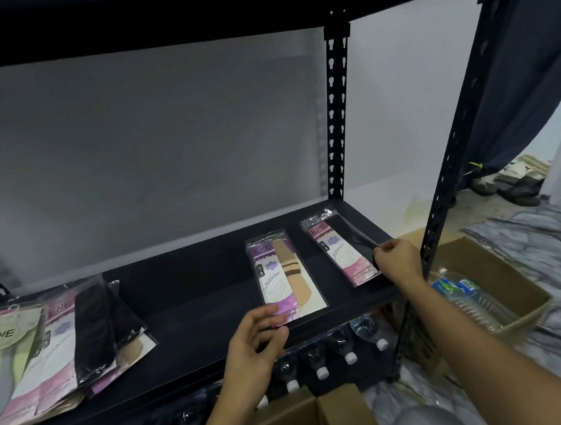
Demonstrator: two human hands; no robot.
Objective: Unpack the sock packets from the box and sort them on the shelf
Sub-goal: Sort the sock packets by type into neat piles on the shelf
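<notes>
Two sock packets lie apart on the black shelf board (196,301). The purple packet with beige socks (286,277) sits in the middle; my left hand (256,340) pinches its near end at the shelf's front edge. The pink packet with black socks (339,248) lies to the right, and my right hand (397,260) grips its right edge between thumb and fingers. At the shelf's left end a loose pile of several sock packets (61,340) overlaps. The flaps of an open cardboard box (312,412) show at the bottom, its inside hidden.
A black upright post (440,187) stands just right of my right hand, another (337,112) at the back. Water bottles (322,356) fill the shelf below. A cardboard box with bottles (491,285) sits on the floor to the right. A dark curtain (531,69) hangs beyond.
</notes>
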